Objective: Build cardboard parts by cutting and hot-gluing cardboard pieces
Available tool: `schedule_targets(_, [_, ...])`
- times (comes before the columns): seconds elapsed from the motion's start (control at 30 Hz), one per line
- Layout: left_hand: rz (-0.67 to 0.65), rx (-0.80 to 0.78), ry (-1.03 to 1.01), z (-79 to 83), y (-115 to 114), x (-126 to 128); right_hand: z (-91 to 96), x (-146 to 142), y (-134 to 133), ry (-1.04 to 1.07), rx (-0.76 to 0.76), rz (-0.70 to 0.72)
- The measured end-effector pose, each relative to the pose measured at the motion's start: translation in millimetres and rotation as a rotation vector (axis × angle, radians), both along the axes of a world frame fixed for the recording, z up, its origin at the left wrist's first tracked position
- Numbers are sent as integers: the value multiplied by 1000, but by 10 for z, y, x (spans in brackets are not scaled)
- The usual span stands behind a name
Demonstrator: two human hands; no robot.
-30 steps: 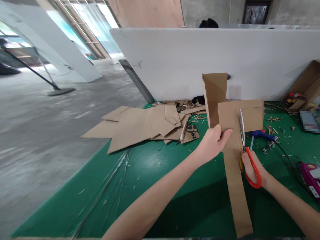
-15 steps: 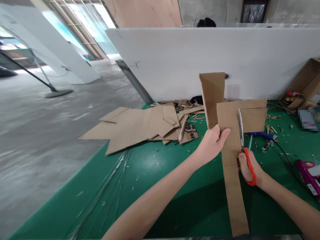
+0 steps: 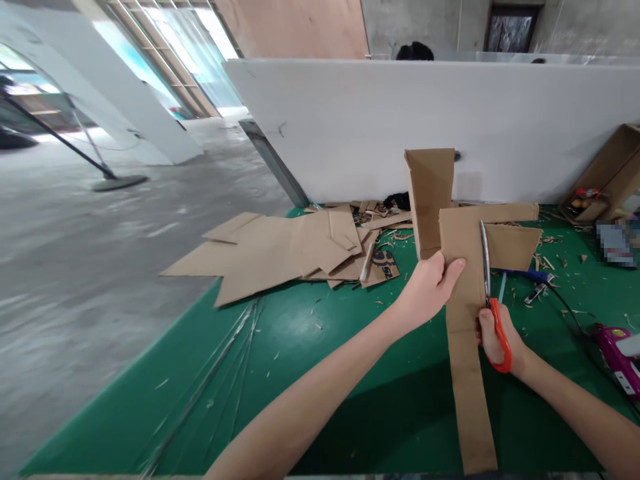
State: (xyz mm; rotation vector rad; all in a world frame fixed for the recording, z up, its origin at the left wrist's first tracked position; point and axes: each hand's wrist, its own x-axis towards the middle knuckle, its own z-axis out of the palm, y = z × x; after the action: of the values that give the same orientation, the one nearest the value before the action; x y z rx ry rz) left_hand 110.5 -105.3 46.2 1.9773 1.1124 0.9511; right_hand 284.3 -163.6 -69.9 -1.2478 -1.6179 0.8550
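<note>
My left hand (image 3: 434, 287) grips a brown cardboard piece (image 3: 463, 313) by its left edge, thumb on the near face. The piece has a long strip hanging down toward the table's front edge, a narrow arm at the top right and an upright folded panel (image 3: 434, 200) behind. My right hand (image 3: 495, 333) is closed round the orange handles of a pair of scissors (image 3: 501, 340). Their blades point up along the cardboard, beside a cut under the narrow arm. A cardboard flap (image 3: 515, 247) to the right of the blades hangs at a slant.
Flat cardboard sheets (image 3: 280, 250) and scraps lie on the green table (image 3: 300, 360) at left. A blue tool with a cord (image 3: 535, 275), a utility knife (image 3: 535, 293) and a magenta device (image 3: 615, 357) are at right. A white panel (image 3: 350, 127) stands behind; a cardboard box (image 3: 613, 160) leans far right.
The flap right of the scissors has dropped away from the narrow top arm, opening a gap between them. Both hands keep their grips; the view has shifted slightly.
</note>
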Motion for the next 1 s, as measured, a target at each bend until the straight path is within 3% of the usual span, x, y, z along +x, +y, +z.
schedule_targets(0.5, [-3, -46, -15, -14, -11, -5, -25, 27, -2, 30, -35, -25])
schedule_targets(0.73, [31, -49, -42, -11, -10, -8, 91, 15, 6, 37, -24, 4])
schedule_targets(1.0, [125, 53, -63, 26, -17, -11, 246, 0, -17, 67, 60, 84])
